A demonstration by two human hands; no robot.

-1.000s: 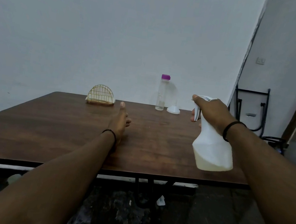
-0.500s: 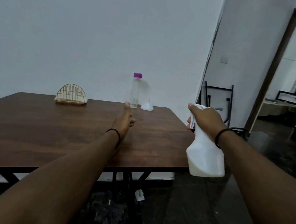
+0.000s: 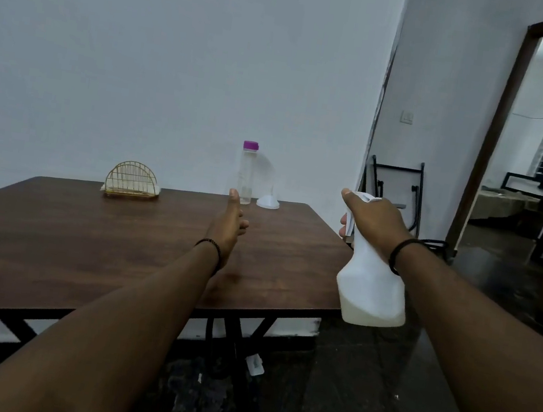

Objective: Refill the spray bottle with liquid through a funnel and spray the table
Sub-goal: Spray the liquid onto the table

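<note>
While both arms reached out over it, the dark brown wooden table (image 3: 85, 243) on black metal legs stood against a plain white wall, with a dark tiled floor below and an open doorway on the right showing a dim second room. At the table's far edge I saw a gold wire half-round holder (image 3: 132, 181), a clear tall bottle with a purple cap (image 3: 246, 172) and, just beside it, a white plastic funnel (image 3: 268, 201) resting mouth down. The right hand (image 3: 376, 221) was wrapped around the neck of the white plastic spray bottle (image 3: 371, 288), held in the air off the table's right edge, above the floor; its fingers were closed over the trigger, and I could not tell whether it was squeezed. That grip hid most of the spray head. The bottle's long axis ran nearly upright, its nozzle facing left and away, toward the table. The left hand (image 3: 228, 228) hovered above the tabletop, fingers loosely extended, thumb up, holding nothing.
</note>
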